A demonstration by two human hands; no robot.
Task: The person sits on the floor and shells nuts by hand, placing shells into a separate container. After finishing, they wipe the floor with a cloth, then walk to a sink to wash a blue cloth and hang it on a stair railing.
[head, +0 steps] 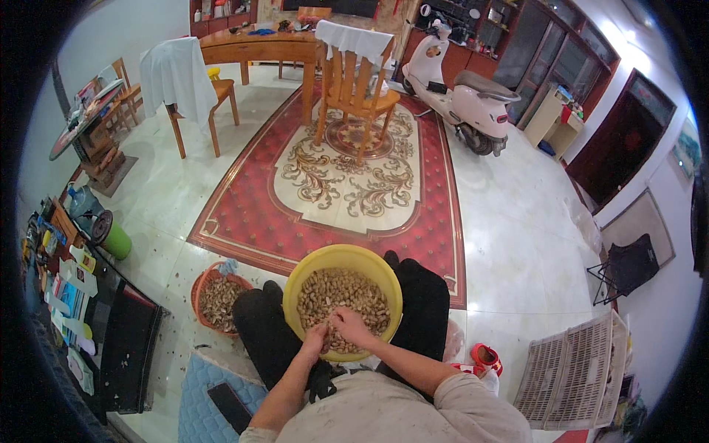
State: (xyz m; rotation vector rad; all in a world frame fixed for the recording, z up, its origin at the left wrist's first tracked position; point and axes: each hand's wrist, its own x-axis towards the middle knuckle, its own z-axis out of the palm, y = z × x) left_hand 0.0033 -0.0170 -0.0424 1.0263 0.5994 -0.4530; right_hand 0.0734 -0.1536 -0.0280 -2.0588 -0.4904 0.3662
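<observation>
A yellow plastic basin (pixel 343 251) full of unshelled peanuts (pixel 338 285) rests between my knees. Over its near part, my left hand (pixel 317 336) and my right hand (pixel 350 325) meet, fingertips close together. The fingers look bent as if pinching something small, but it is too small to make out. To the left of my left knee an orange plastic basket (pixel 196 299) holds what look like empty peanut shells (pixel 220 302), with a pale blue cloth or bag at its rim.
A blue quilted pad (pixel 202 382) with a dark flat object (pixel 229 408) lies at lower left. Beside it stands a cluttered black cabinet (pixel 124 354). A plastic crate (pixel 570 374) and red shoes (pixel 486 357) are at right. Chairs, a table and a scooter (pixel 479 105) stand ahead.
</observation>
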